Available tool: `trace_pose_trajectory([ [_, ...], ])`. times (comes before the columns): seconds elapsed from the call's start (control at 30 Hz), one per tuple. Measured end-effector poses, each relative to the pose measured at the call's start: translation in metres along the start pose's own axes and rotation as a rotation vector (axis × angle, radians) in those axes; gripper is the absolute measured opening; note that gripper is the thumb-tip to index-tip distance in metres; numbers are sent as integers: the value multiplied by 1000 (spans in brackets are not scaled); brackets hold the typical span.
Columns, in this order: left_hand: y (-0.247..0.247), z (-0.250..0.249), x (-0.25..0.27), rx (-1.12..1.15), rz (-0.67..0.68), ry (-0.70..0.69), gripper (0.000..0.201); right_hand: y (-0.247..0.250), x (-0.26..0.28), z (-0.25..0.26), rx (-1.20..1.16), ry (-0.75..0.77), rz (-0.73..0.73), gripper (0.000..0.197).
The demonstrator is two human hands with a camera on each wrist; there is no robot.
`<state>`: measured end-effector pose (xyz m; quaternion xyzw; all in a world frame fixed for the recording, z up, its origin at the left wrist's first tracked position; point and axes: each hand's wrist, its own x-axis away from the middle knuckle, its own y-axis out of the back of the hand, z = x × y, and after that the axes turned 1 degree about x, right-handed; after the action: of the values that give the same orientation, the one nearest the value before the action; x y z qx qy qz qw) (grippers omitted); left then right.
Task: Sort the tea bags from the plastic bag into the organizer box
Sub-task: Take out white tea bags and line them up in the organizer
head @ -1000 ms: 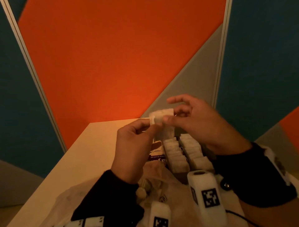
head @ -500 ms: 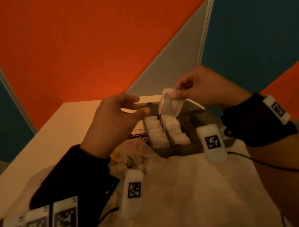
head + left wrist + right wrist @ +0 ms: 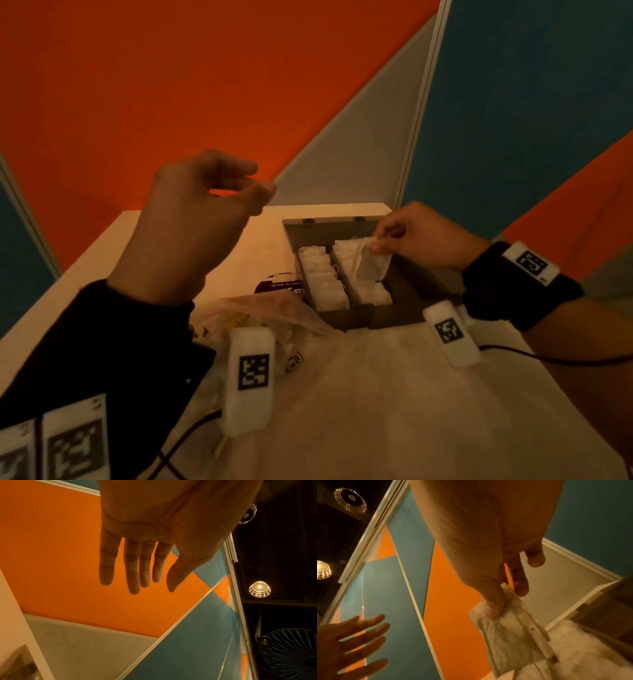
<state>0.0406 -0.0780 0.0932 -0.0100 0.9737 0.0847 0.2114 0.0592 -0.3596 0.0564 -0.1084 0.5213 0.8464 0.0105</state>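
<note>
Plastic bag (image 3: 342, 394) nearest on table (image 3: 102, 260). Left hand (image 3: 191, 219) raised at 10 o'clock, fingers (image 3: 132, 574) relaxed, empty. Right hand (image 3: 421, 236) pinches tea bag (image 3: 373, 263) over organizer box (image 3: 346, 318) (probably second row; blurry).

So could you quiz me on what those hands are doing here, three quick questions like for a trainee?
1. Which hand pinches the tea bag?
2. True or false: the left hand holds something.
3. The held bag hangs over: A) the plastic bag, B) the organizer box, C) bare table.

Key: 1. The right hand. 2. False; its fingers are relaxed and hold nothing. 3. B.
</note>
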Motion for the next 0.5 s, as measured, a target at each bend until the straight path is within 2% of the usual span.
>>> trace_pose_trajectory([
  [0.17, 11, -4, -3, 38, -45, -24, 13, 20, -6, 37, -56, 111, -123, 5],
  [0.33, 20, -8, -4, 54, -69, -34, 12, 11, -9, 56, -3, 126, -34, 6],
  [0.5, 26, -12, -3, 52, -65, -52, 13, -17, -8, 38, 46, 83, 48, 4],
])
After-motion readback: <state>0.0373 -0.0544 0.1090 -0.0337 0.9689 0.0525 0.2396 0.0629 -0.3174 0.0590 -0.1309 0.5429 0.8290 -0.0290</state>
